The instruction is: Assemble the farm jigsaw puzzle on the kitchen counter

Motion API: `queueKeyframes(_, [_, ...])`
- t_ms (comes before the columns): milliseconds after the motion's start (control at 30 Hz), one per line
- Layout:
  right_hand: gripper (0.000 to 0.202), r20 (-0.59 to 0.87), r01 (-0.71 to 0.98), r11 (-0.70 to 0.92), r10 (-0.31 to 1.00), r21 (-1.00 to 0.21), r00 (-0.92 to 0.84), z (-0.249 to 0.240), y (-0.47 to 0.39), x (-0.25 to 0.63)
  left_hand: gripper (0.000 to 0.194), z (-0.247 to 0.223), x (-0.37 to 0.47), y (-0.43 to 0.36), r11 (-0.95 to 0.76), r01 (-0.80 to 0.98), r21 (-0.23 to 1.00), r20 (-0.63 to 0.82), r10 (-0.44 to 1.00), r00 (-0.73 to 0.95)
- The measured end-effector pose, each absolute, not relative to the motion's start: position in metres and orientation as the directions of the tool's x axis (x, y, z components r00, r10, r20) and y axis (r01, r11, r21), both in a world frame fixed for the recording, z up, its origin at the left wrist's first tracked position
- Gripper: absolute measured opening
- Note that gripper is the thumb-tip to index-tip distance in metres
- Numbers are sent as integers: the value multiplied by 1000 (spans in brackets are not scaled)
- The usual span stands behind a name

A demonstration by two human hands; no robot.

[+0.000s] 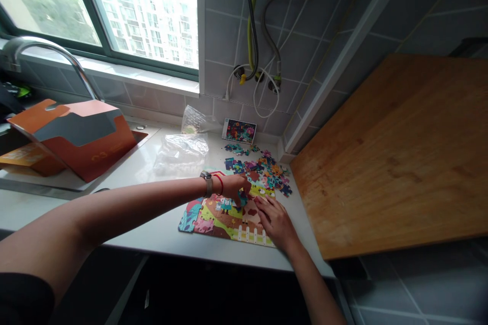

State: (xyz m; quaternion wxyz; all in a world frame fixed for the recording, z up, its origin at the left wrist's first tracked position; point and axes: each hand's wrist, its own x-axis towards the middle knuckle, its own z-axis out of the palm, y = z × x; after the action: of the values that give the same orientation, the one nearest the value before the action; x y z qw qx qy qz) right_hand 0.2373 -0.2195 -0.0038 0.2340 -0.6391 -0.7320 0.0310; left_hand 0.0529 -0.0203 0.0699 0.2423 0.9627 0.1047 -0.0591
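Note:
A partly joined jigsaw puzzle [221, 218] with a white fence and brown and green areas lies on the white counter. My left hand [234, 187], with a watch and a red band at the wrist, reaches over the puzzle's upper part, fingers bent down round a teal puzzle piece [243, 197]. On the puzzle's right side my right hand [277, 221] rests with its fingers spread. Loose puzzle pieces [272, 170] are heaped behind the hands. A picture card [239, 131] with a colourful design leans near the wall.
Clear plastic bags [181, 151] lie left of the card. An orange box [84, 137] stands at the left by a curved tap [57, 43]. A wooden board [396, 157] rises along the right side. Hoses and cables [253, 35] hang on the tiled wall.

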Motion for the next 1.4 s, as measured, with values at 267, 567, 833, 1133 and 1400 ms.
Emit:
queueKeyframes(267, [34, 304, 927, 166, 951, -338, -60, 5, -221, 233, 33, 79, 25, 18, -774, 264, 575, -125, 236, 964])
queueKeyframes(567, [49, 150, 907, 224, 972, -358, -181, 16, -194, 198, 27, 88, 42, 78, -794, 372, 480, -83, 381, 921])
queueKeyframes(833, [42, 115, 892, 167, 985, -419, -131, 9, -191, 196, 37, 79, 75, 89, -803, 493, 336, 1, 524, 852])
queueKeyframes(1133, [44, 173, 903, 172, 979, -394, -111, 2, -196, 192, 52, 50, -18, -22, -927, 314, 203, 50, 330, 943])
queueKeyframes(1400, [46, 153, 914, 161, 982, -373, -110, 0, -197, 191, 63, 23, -65, -75, -929, 345, 131, 33, 352, 935])
